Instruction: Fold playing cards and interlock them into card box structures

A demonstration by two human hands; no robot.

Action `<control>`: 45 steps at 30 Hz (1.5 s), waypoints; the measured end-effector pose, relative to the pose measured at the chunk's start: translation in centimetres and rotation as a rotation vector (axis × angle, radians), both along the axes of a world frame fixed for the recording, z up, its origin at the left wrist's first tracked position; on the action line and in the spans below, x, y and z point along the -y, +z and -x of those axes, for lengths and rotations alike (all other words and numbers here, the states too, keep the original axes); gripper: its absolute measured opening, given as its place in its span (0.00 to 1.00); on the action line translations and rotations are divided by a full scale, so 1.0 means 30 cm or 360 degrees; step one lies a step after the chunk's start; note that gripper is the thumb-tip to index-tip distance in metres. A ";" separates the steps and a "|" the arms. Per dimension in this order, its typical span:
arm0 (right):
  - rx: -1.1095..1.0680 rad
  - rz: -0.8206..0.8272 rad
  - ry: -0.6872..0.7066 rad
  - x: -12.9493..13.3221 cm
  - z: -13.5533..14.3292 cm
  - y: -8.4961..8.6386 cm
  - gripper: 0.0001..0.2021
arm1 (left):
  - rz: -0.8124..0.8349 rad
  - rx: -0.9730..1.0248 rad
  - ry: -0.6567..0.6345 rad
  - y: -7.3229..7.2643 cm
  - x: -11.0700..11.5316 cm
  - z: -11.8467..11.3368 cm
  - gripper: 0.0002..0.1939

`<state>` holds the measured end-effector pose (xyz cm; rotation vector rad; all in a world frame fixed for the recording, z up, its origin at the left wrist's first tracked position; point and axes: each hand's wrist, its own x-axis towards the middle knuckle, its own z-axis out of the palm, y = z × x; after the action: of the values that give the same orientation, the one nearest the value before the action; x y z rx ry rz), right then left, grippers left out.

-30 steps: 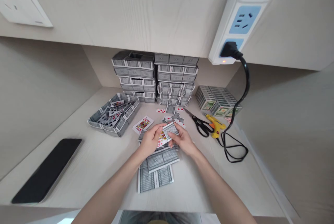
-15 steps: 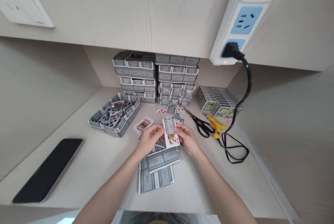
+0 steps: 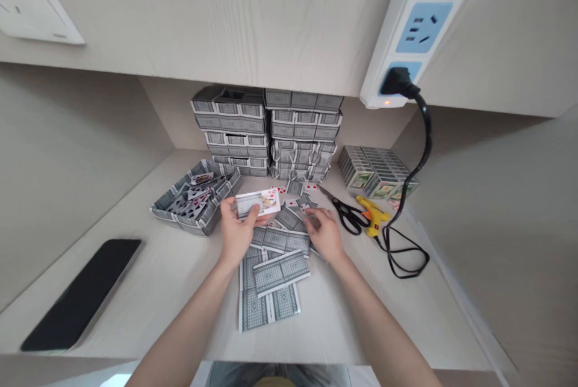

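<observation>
Grey-patterned backs and red-marked faces fill the middle of a pale tabletop (image 3: 171,297), where a person works with both hands. The left hand (image 3: 237,233) is clamped on a card piece (image 3: 258,203), thumb on top and fingers beneath, raised above the tabletop between an open tray (image 3: 205,227) and the pile of card pieces (image 3: 286,239). The held piece's long axis runs left to right, its right end slightly higher in view; the patterned part points left, the red-marked face right. The right hand (image 3: 327,236), fingers curled, reaches to the pile's far right side; whether its fingertips have closed on a card cannot be told.

At least two flat panels (image 3: 275,309) lie nearest the front edge, just short of it. Pale surface stretches between them and one black slab (image 3: 81,294) at left, and beyond the right forearm. An overhanging board (image 3: 235,20) limits height at the rear, above two stacks of card-built boxes (image 3: 304,125). One pair of scissors (image 3: 350,215) and one yellow glue gun (image 3: 374,215) lie just right of the right hand.
</observation>
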<state>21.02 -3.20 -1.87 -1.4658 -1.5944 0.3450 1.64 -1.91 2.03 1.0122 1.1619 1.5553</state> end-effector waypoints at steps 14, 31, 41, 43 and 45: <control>0.0452 0.0047 0.0212 0.014 0.026 -0.020 0.13 | -0.0088 -0.0296 -0.0062 -0.046 -0.007 -0.004 0.25; 0.0762 0.0275 -0.0039 -0.333 0.024 0.054 0.10 | -0.0044 -0.0522 -0.0154 -0.045 -0.003 0.005 0.14; 0.0502 0.0322 -0.0121 -0.343 0.031 0.077 0.11 | -0.0083 -0.0552 -0.0136 -0.050 -0.007 0.018 0.13; 0.0411 0.0309 -0.0092 -0.310 0.020 0.095 0.07 | -0.0070 -0.0521 -0.0159 -0.052 -0.008 0.018 0.14; 0.0026 0.0307 -0.0026 -0.258 0.014 0.110 0.09 | -0.0056 -0.0467 -0.0182 -0.051 -0.007 0.017 0.15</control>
<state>20.61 4.55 1.42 -1.6296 -1.5969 0.4896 1.14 -1.71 0.51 1.3407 1.2533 1.3725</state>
